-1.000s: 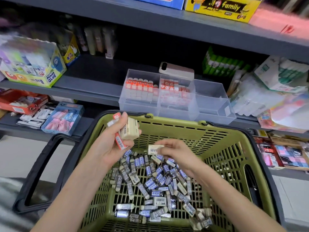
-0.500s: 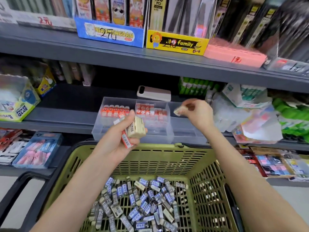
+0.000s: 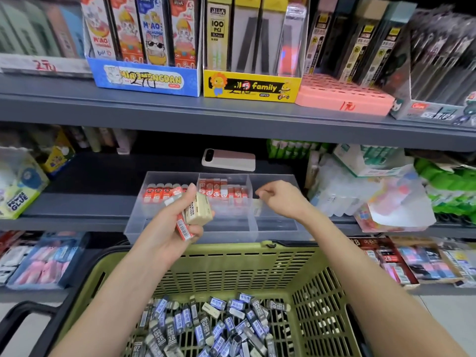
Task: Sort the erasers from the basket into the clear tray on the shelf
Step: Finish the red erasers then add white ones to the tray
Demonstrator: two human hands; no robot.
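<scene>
A green basket (image 3: pixel 231 258) below me holds several blue- and grey-sleeved erasers (image 3: pixel 219 328). On the grey shelf behind it stands the clear three-part tray (image 3: pixel 193 237). Red-sleeved erasers fill its left and middle parts. My left hand (image 3: pixel 167 235) grips a beige eraser (image 3: pixel 199 211) and a red-sleeved eraser (image 3: pixel 184 229) in front of the tray. My right hand (image 3: pixel 282 199) hovers over the right part, fingers curled with nothing seen in them. A blurred beige eraser (image 3: pixel 257 207) lies just below its fingertips inside that part.
A white phone (image 3: pixel 229 159) lies behind the tray. Plastic-wrapped packs (image 3: pixel 373 194) crowd the shelf on the right, and a glue box (image 3: pixel 18 194) stands at the left. The upper shelf edge (image 3: pixel 231 119) overhangs the tray. The basket's black handle (image 3: pixel 25 320) juts out at the lower left.
My right hand lifted a beige eraser out of the basket, carried it to the tray's right part and let go of it. My left hand rose a little with its erasers.
</scene>
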